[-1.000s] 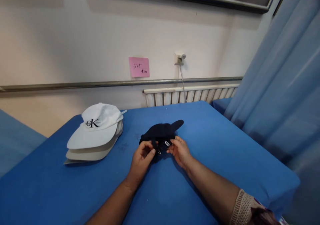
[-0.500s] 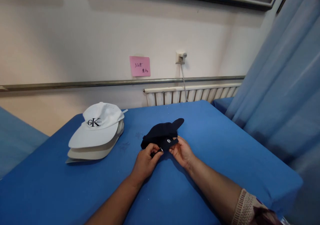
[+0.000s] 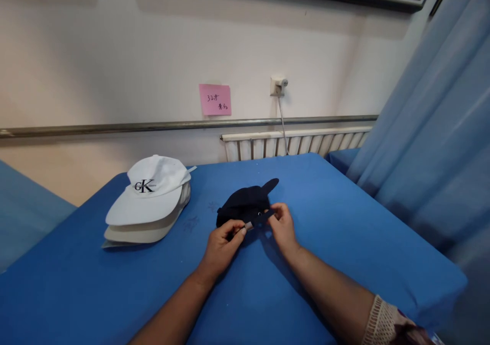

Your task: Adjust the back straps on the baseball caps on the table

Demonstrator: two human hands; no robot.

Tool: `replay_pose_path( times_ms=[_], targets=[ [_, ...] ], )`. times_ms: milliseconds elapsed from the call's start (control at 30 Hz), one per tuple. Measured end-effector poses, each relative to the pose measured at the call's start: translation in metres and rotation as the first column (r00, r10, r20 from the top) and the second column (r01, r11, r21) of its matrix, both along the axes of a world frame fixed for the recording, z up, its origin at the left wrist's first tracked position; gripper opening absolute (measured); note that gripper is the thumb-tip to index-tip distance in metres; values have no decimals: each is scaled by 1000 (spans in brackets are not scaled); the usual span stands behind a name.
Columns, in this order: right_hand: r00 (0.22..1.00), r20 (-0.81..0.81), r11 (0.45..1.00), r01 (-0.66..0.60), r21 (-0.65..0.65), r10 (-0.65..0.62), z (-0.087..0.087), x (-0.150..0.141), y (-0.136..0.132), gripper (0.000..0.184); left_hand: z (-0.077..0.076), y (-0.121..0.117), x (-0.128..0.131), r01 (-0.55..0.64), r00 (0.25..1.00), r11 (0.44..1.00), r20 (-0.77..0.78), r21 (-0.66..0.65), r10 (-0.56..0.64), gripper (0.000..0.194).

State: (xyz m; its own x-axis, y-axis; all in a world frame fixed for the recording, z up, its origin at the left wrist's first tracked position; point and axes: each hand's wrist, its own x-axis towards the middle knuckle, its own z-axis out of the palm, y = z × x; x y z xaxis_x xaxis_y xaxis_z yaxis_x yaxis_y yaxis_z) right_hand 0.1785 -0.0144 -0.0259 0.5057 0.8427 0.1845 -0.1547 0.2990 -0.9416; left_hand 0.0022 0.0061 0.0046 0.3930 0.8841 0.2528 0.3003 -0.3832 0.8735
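Note:
A dark navy baseball cap (image 3: 244,202) rests on the blue-covered bed, its brim pointing up to the far right and its back strap toward me. My left hand (image 3: 224,243) pinches one side of the strap between thumb and fingers, beside a small metal buckle (image 3: 249,226). On the other side, my right hand (image 3: 282,227) grips the strap's right part near a small pale ring (image 3: 260,214). Parts of the strap are hidden by my fingers.
A stack of pale caps (image 3: 149,197), the top one white with black letters, sits at the left of the blue cover (image 3: 337,222). Behind are a radiator (image 3: 264,146), a metal rail, a socket with a cable, and a pink note. Blue curtains (image 3: 429,146) hang at the right.
My right hand has turned and risen slightly, its fingers now over the strap's right part. The buckle by my left hand shows more plainly. The cap has shifted a little.

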Motion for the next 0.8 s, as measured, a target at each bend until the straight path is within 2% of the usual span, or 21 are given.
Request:
replay_pose_path(
  times_ms=[33,67,100,133,200,267,300,367,467,567,633,700,767,800],
  targets=[
    [980,145,985,121,121,-138,3,2,-5,20,0,0,1,-12,1000,1000,-18,16,12,19],
    [929,288,954,163,250,-234,8,5,-10,27,1,0,1,-19,999,999,-28,29,19,20],
    [858,429,924,124,363,-284,13,7,-16,35,1,1,1,-18,999,999,-29,40,19,20],
    [765,577,908,24,418,-286,19,9,-21,41,2,1,2,-10,1000,999,-24,49,12,19],
    [531,822,904,-217,368,-206,29,11,-30,50,5,0,1,13,1000,997,-23,79,-11,19],
    [341,933,910,-338,239,-118,35,9,-32,52,9,-2,0,42,998,991,-57,131,-35,18],
    [283,955,915,-356,191,-89,36,7,-31,49,11,-3,0,51,996,986,-84,160,-38,18],
    [232,970,924,-351,151,-70,33,4,-27,39,14,-5,-1,69,989,977,-139,201,-42,16],
    [236,967,923,-343,172,-93,25,6,-20,29,15,-7,-2,85,981,976,-191,198,-47,17],
    [323,942,920,-332,209,-97,18,16,-13,31,15,0,-9,34,980,988,-200,152,-3,16],
    [424,899,932,-271,239,-107,15,26,-8,30,16,8,-19,-53,994,995,-94,87,61,14],
    [522,841,945,-182,272,-142,12,35,-3,26,19,16,-30,-83,991,996,103,-28,86,12],
    [599,780,951,-97,295,-181,10,40,1,23,22,22,-38,18,971,988,236,-156,20,17],
    [630,751,951,-64,303,-197,9,40,2,23,23,23,-40,100,968,972,246,-211,-46,24]
  ],
)
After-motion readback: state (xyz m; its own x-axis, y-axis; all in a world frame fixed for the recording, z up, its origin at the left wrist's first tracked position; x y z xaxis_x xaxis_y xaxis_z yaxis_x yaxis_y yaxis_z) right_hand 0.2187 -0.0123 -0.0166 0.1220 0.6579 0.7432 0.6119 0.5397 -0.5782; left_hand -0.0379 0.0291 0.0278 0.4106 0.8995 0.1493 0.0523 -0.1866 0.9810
